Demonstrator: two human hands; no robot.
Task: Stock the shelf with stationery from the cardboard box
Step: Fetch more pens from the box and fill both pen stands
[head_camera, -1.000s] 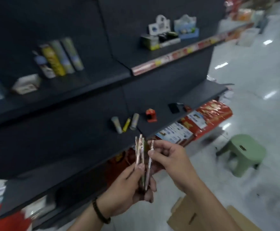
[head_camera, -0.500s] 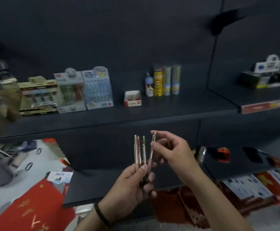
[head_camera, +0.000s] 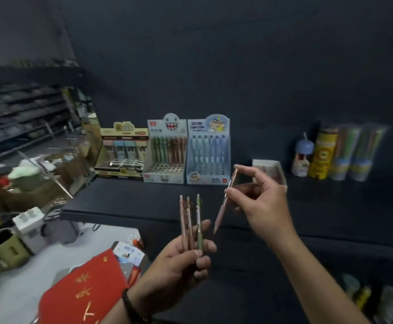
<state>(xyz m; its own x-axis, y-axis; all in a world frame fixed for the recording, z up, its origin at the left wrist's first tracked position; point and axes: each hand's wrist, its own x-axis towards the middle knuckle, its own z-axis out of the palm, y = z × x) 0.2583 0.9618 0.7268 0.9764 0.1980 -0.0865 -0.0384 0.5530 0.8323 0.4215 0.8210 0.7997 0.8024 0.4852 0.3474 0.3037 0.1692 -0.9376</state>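
- A person's left hand (head_camera: pixel 179 260), a dark band at the wrist, grips three pens (head_camera: pixel 191 223) upright in a fan at about 6 o'clock in the head view; two are pinkish-brown, one olive green; thumb and fingers are closed round their lower barrels.
- The right hand (head_camera: pixel 264 206), toward 4 o'clock of centre, pinches a single pink pen (head_camera: pixel 224 202) between thumb and forefinger; the pen is tilted, tip down and to the left, apart from the three in the other hand.
- Both hands are raised in front of a dark shelf (head_camera: pixel 130 202) running across the middle of the view.
- On the shelf at 12 o'clock of the hands stands a display box with a toothy ghost face (head_camera: pixel 165 169), holding green and brown pens in its back rows; its front holes are unfilled.
- Just to its right, touching or nearly so, a blue cartoon display box (head_camera: pixel 208 169) carries pale blue pens; at 10 o'clock a yellow-and-black display box (head_camera: pixel 123 155) sits beside the ghost-face one.
- At 2 o'clock a small white carton (head_camera: pixel 266 164) is partly hidden behind the right hand; farther right stand a small blue-capped bottle (head_camera: pixel 303 157), a yellow lion-print tube (head_camera: pixel 322 155) and two clear tubes (head_camera: pixel 352 153).
- At 7 o'clock, below the shelf, red packaging with gold characters (head_camera: pixel 83 293) lies on the pale floor (head_camera: pixel 15 284); the cardboard box is out of frame.
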